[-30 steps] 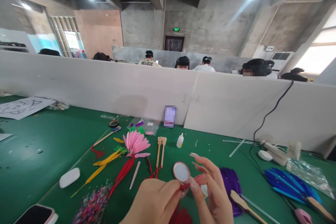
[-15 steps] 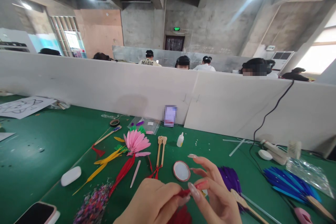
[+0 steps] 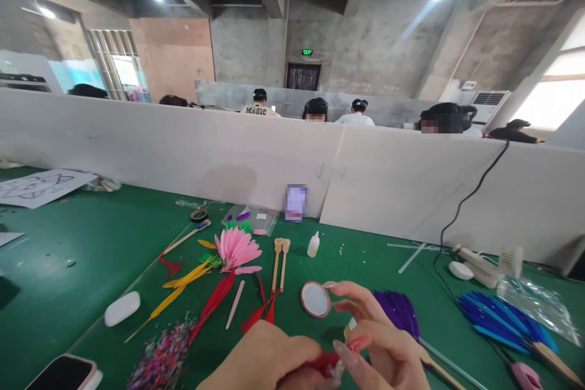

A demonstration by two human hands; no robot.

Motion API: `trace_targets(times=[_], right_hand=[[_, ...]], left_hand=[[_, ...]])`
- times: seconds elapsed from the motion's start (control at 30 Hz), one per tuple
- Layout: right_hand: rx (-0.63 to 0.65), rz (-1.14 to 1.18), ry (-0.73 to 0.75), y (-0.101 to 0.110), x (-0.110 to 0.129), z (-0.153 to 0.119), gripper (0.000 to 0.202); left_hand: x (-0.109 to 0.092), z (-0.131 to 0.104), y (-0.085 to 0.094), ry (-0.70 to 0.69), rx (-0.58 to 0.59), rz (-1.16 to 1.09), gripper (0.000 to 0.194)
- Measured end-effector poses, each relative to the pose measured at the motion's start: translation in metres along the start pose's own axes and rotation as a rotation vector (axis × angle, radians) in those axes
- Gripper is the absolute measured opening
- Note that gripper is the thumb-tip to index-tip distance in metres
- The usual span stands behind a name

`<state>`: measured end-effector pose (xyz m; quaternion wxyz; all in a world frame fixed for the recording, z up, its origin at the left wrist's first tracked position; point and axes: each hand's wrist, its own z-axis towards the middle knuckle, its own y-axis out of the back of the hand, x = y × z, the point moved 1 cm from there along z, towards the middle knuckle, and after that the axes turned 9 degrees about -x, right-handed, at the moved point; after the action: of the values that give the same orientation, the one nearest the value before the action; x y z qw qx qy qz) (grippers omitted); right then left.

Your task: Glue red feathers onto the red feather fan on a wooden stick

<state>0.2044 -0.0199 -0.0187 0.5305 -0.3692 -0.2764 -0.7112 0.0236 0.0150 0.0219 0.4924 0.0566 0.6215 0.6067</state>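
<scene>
My left hand (image 3: 269, 356) is closed, its thumb and fingers pressed on a red feather (image 3: 326, 362) low in the view. Thumb and index finger of my right hand (image 3: 379, 341) pinch the same feather's other end, while the remaining fingers curve upward. Most of the feather is hidden by my fingers. Just beyond them lies a round white lid with a pink rim (image 3: 315, 298). A small pale object with a yellow part (image 3: 350, 327) shows partly behind my right hand. Beside that hand are purple feathers (image 3: 397, 314) on a wooden handle.
Pink feathers (image 3: 237, 247), yellow feathers (image 3: 183, 280) and a red bundle (image 3: 214, 298) lie left of centre. Two wooden sticks (image 3: 281, 265) and a white glue bottle (image 3: 313, 245) stand farther back. Blue feathers (image 3: 503, 317) lie right; a phone (image 3: 59, 373) lies at lower left.
Both hands have moved slightly lower, with the red feather still between them. My left fingers now curl further under it. More of the pale and yellow object shows behind my right hand.
</scene>
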Motion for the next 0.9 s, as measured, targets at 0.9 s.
trace_targets(times=[0.9], right_hand=[[-0.231,-0.275,0.085,-0.010,0.012,0.002,0.015]], left_hand=[[0.007,0.000,-0.010,0.150,-0.005,-0.144,0.020]])
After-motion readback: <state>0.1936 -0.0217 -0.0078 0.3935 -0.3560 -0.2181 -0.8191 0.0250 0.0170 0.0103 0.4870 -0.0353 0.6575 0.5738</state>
